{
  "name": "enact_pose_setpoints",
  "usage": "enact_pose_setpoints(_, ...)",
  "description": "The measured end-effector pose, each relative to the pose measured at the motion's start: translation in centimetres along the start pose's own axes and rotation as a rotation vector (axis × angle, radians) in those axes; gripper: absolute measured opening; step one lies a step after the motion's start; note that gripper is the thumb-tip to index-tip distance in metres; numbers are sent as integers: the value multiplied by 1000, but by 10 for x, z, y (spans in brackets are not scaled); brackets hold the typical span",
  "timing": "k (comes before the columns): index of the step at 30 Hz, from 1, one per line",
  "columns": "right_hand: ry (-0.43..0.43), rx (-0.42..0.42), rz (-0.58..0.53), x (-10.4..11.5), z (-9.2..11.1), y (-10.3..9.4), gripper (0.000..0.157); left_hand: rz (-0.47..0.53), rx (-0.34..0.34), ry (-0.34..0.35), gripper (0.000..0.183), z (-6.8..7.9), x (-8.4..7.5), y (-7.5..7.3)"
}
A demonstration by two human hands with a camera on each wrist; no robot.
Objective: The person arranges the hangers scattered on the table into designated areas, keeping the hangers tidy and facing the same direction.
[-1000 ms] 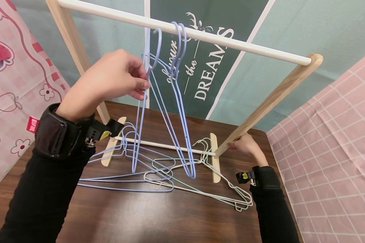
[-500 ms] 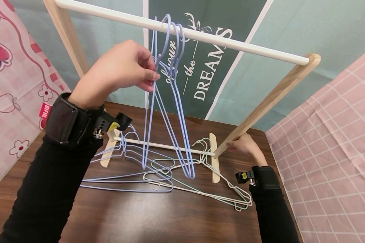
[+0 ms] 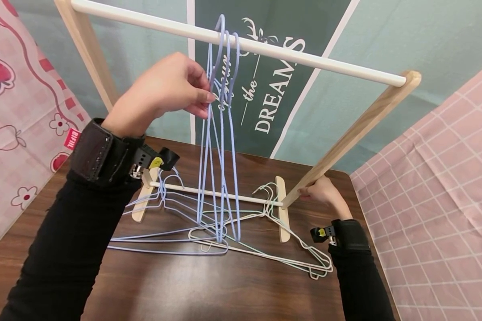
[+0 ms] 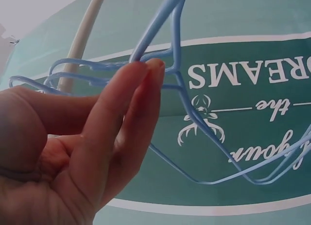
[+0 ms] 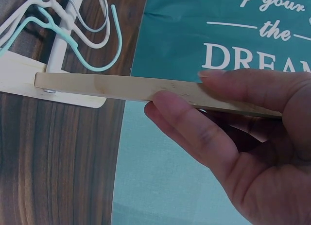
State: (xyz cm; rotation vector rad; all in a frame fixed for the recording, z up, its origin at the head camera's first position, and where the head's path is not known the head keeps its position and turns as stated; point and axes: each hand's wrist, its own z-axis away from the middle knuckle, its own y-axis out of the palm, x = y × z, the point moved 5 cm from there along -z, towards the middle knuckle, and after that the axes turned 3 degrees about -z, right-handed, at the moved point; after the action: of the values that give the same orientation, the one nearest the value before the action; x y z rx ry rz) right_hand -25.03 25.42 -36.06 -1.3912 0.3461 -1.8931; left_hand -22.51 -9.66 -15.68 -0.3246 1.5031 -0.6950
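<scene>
My left hand (image 3: 172, 87) pinches a blue wire clothes hanger (image 4: 160, 21) just below its hook, between thumb and fingertips. That hook stands at the white top rod (image 3: 305, 55) of a small garment rack and appears to pass over it. Close on its right, two more blue hangers (image 3: 236, 49) hang from the rod, their bodies overlapping the held one. Low on the right, my right hand (image 3: 325, 191) grips the rack's wooden post (image 5: 131, 86) near its foot, thumb on one side and fingers on the other.
More blue hangers (image 3: 164, 250) lie on the dark wood table (image 3: 176, 294) at left. White and green hangers (image 3: 271, 257) lie at right, their hooks by the lower bar (image 3: 201, 191). Printed cloth hangs behind, and pink cloths (image 3: 446, 178) stand at both sides.
My left hand has moved right with the blue hanger, bringing its hook up to the rod beside the other two. Those hangers have swung somewhat left. My right hand has stayed on the post.
</scene>
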Motion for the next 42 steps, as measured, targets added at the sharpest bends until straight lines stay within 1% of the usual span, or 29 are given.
enact_pose_setpoints(3,-11,2,-7,-1,0,0,34,47,0,-11,17,-3,0,2)
enact_pose_setpoints(9,-1,4,-14,-3,0,1,34,111,11,-44,16,-8,3,7)
enact_pose_setpoints(15,1,0,-14,-2,0,1,34,131,35,-69,19,-10,6,11)
enact_pose_setpoints(21,-3,3,-27,-2,1,2,34,143,44,-62,17,-11,8,15)
enact_pose_setpoints(28,-3,-11,-40,-1,1,2,34,200,57,-72,15,-12,8,18)
enact_pose_setpoints(36,-2,-11,-49,-2,0,2,34,168,57,-67,17,-10,7,18)
enact_pose_setpoints(42,-2,-9,-43,-2,0,1,33,161,66,-62,16,-8,7,18)
